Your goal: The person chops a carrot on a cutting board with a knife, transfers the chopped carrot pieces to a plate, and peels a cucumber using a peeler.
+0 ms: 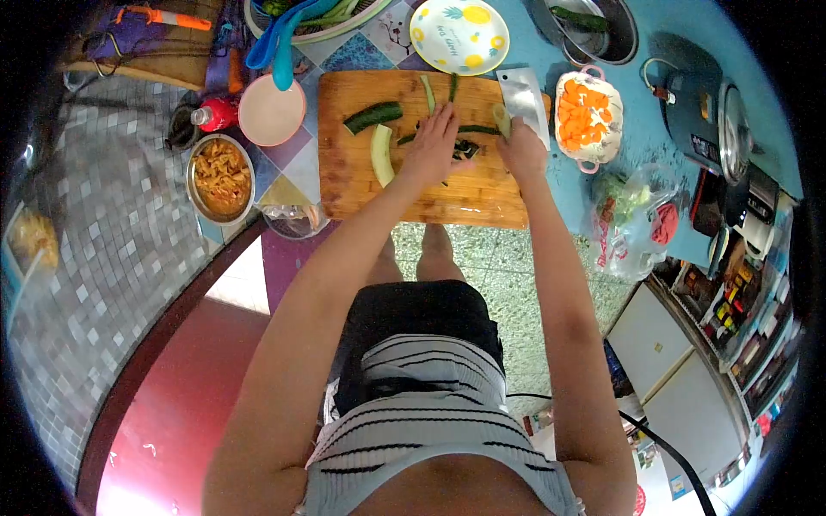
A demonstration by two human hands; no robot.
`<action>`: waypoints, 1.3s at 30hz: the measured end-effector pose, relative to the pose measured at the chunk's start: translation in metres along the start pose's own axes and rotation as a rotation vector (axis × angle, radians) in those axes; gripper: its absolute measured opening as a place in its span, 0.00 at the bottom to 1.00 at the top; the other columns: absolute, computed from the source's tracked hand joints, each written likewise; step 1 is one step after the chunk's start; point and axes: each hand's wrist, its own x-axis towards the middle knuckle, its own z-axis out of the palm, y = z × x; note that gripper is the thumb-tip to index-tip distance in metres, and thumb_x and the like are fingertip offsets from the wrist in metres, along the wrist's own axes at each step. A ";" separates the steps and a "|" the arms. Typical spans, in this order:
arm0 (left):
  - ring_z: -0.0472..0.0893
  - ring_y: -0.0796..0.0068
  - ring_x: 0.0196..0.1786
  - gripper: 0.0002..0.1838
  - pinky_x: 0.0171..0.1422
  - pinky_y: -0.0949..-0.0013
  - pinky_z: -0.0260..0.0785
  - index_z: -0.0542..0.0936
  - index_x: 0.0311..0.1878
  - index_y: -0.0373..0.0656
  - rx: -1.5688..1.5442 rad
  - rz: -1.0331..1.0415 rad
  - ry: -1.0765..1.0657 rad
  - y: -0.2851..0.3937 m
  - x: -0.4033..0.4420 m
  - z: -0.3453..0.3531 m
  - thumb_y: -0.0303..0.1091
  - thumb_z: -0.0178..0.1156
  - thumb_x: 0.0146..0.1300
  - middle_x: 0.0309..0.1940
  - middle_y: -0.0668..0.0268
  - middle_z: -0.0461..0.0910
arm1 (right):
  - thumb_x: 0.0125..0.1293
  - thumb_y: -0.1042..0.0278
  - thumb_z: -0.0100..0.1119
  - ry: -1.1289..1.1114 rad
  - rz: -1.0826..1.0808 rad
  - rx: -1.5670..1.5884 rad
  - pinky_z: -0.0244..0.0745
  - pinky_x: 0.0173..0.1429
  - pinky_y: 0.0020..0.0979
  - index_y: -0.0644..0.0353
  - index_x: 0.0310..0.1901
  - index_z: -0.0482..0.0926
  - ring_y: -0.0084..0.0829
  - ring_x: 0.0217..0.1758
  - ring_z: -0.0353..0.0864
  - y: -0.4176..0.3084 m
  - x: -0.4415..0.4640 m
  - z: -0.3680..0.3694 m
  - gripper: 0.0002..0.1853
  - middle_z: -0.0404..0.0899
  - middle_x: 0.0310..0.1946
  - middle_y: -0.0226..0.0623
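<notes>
My left hand (433,146) lies on the wooden cutting board (495,193), fingers stretched out over dark green peel strips (477,130). My right hand (522,151) is closed at the board's right edge. From its fingers sticks a pale green looped piece (501,117), whose kind I cannot make out. Just beyond that hand a cleaver (521,93) lies flat, its lower blade partly covered by the hand. Left of my left hand are an unpeeled cucumber piece (372,117) and a pale peeled cucumber piece (382,156). A thin green strip (428,93) lies above my left fingers.
A pineapple-patterned plate (459,36) stands behind the board. To the right are a dish of carrot pieces (583,113), a metal pot (624,39) and a plastic bag (632,232). On the left sit a pink bowl (272,112) and a metal food bowl (245,202).
</notes>
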 end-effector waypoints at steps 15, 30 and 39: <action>0.41 0.50 0.71 0.48 0.71 0.46 0.38 0.55 0.66 0.46 -0.028 -0.154 0.121 0.012 -0.032 0.005 0.51 0.67 0.44 0.67 0.52 0.45 | 0.50 0.70 0.60 0.348 0.060 0.333 0.64 0.52 0.44 0.64 0.53 0.63 0.51 0.49 0.65 0.036 -0.080 0.035 0.28 0.66 0.42 0.50; 0.56 0.56 0.66 0.23 0.69 0.51 0.51 0.74 0.44 0.47 -0.020 0.019 0.112 0.005 -0.042 0.027 0.24 0.66 0.40 0.60 0.60 0.60 | 0.60 0.68 0.54 0.199 0.057 0.599 0.73 0.39 0.36 0.60 0.47 0.72 0.45 0.37 0.77 0.023 -0.117 -0.016 0.13 0.76 0.37 0.45; 0.52 0.54 0.68 0.24 0.69 0.45 0.43 0.74 0.48 0.50 0.041 -0.017 0.137 0.014 -0.047 0.017 0.36 0.67 0.43 0.63 0.60 0.57 | 0.61 0.71 0.54 0.276 0.157 0.550 0.72 0.35 0.34 0.61 0.47 0.73 0.41 0.32 0.78 0.048 -0.129 -0.011 0.13 0.77 0.33 0.46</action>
